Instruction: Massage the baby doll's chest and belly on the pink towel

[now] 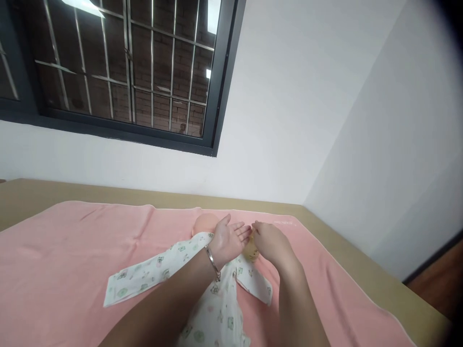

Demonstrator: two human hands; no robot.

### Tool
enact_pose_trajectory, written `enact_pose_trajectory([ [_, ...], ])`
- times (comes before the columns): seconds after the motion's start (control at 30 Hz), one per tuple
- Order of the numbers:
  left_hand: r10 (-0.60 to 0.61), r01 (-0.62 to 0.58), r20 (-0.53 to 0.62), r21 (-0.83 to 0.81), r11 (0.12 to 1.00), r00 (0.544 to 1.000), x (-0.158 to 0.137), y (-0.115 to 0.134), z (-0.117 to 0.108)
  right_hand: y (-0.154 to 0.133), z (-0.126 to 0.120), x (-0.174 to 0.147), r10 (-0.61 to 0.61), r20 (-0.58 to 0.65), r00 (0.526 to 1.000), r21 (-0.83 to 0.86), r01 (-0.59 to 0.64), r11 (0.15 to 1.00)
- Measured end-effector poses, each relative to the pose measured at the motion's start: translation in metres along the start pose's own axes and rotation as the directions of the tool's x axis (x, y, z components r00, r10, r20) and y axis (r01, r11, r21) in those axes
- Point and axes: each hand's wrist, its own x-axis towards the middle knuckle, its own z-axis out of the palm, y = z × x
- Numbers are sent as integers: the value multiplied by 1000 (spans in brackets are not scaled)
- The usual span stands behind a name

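My left hand [231, 241], a bangle on its wrist, is turned palm up with the fingers stretched out. Close by its fingertips is my right hand [271, 243], its fingers curled closed around a small yellowish, see-through thing [251, 251] with dark marks. Most of that thing is hidden by the hand, so its kind is unclear. Below both hands lies a doll with a round, smooth head [205, 224], partly covered by my left hand. White baby clothes [224, 308] with a green animal print are on it, sleeves spread to both sides.
A pink blanket [72, 250] is spread under the doll, with a few creases. It lies on a tan surface [231, 200] that meets white walls [282, 120]. A dark-framed window [213, 130] with metal bars is at the upper left. Something brown [441, 279] stands at the right edge.
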Motion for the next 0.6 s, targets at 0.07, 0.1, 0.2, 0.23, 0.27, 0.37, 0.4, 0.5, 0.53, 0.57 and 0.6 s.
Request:
enact_pose_trajectory([
  [0.07, -48, 48, 9, 7, 999, 999, -10, 1, -6, -2, 1, 1, 14, 9, 1000, -1, -14, 1000],
  [0.1, -72, 72, 9, 19, 997, 997, -17, 3, -9, -3, 2, 2, 10, 15, 1000, 0, -10, 1000],
  [0.2, -93, 94, -16, 61, 994, 996, -45, 8, -11, -16, 7, -2, -61, -52, 997, 56, 64, 996],
  [0.23, -80, 81, -18, 72, 994, 997, -55, 10, -9, -24, 9, -6, -99, -108, 989, 109, 111, 988],
  [0.27, -59, 59, -3, 85, 995, 998, -66, 12, -6, -34, 12, -11, -138, -170, 976, 172, 167, 971],
  [0.37, 16, -34, 126, 147, 989, 992, -98, 20, 7, -67, 22, -38, -311, -320, 895, 284, 404, 869],
  [0.4, 51, -73, 132, 168, 983, 990, -108, 23, 11, -78, 26, -49, -378, -365, 851, 264, 484, 835],
  [0.5, 156, -164, 54, 233, 958, 986, -129, 29, 14, -102, 36, -81, -572, -441, 692, 150, 685, 713],
  [0.53, 207, -209, 38, 285, 935, 978, -132, 28, 10, -106, 38, -90, -617, -455, 642, 115, 729, 674],
  [0.57, 278, -270, 39, 390, 880, 960, -132, 27, 4, -109, 39, -98, -641, -475, 603, 84, 756, 649],
  [0.6, 350, -324, 53, 523, 788, 935, -130, 23, -4, -110, 37, -104, -657, -481, 581, 62, 770, 635],
])
